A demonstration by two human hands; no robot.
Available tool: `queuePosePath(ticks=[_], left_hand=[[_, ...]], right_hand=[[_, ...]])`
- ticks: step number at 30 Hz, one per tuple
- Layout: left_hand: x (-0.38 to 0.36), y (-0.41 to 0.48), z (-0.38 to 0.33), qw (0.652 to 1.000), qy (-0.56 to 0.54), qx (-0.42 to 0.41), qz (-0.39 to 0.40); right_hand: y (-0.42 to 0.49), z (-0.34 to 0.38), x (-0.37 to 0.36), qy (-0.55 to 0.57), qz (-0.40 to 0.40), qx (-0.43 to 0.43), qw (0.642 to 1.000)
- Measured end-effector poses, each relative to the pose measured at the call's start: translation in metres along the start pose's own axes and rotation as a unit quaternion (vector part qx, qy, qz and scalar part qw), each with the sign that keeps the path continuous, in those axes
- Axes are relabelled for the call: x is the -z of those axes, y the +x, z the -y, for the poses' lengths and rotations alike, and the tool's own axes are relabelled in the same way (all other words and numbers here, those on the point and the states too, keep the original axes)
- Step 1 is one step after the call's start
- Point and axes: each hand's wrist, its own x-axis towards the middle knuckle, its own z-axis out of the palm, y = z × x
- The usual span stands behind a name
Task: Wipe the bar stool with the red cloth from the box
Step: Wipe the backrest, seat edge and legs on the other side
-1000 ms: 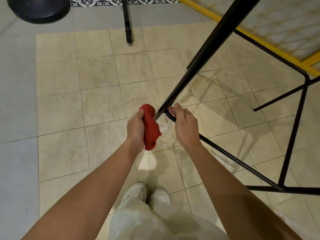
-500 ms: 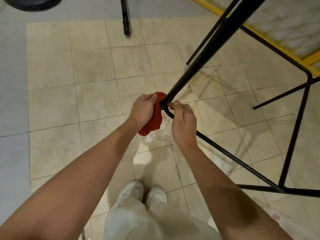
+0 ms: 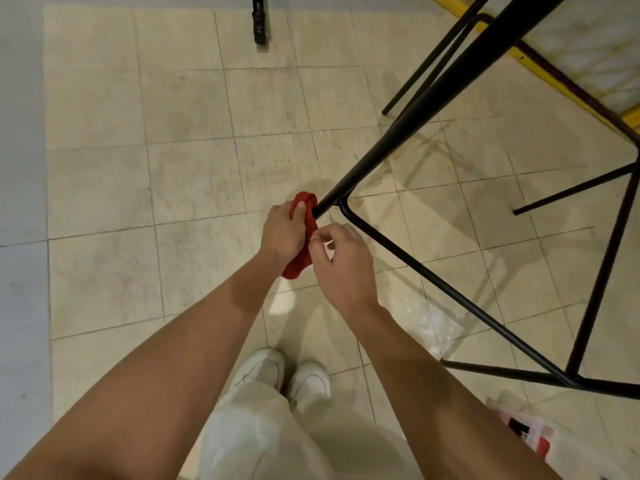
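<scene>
Red against the pale tiles, the cloth is sitting bunched in the left hand, which is gripping it with the thumb lying across the top of the wad. The cloth is pressing against the lower end of the bar stool leg, a thick black tube that is slanting down from the upper right. The right hand is hovering just beside the left, its fingers curling inward, with thumb and forefinger pinching the near edge of the cloth; the other fingers are holding nothing that shows. A thinner black footrest rail is branching off right beside the cloth and running down to the lower right, where it is meeting more of the stool's frame. Both bare forearms are reaching forward from the bottom of the view, above pale trousers and a pair of white shoes that are standing on the tiled floor. At the lower right edge a white and red package is lying on the tiles, partly cut off, and what it is holding cannot be told. A yellow rail is crossing the upper right corner, and another black furniture foot is standing at the top
</scene>
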Motion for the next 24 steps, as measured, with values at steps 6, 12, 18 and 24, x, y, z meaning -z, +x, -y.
queuePosePath(ticks=[6, 12, 18, 24], left_hand=[[0.004, -0.009, -0.008, 0.992, -0.116, -0.044, 0.001], [0.004, 0.012, 0.001, 1.000, 0.022, -0.002, 0.023], [0.001, 0.009, 0.008, 0.995, -0.100, -0.023, 0.013], [0.004, 0.024, 0.011, 0.999, -0.032, -0.013, 0.031]], right_hand=[[0.016, -0.007, -0.011, 0.064, 0.008, -0.153, 0.986], [0.023, -0.011, -0.015, 0.132, 0.068, -0.198, 0.969], [0.030, -0.013, -0.022, 0.170, 0.073, -0.201, 0.962], [0.037, -0.015, -0.018, 0.213, 0.074, -0.239, 0.945]])
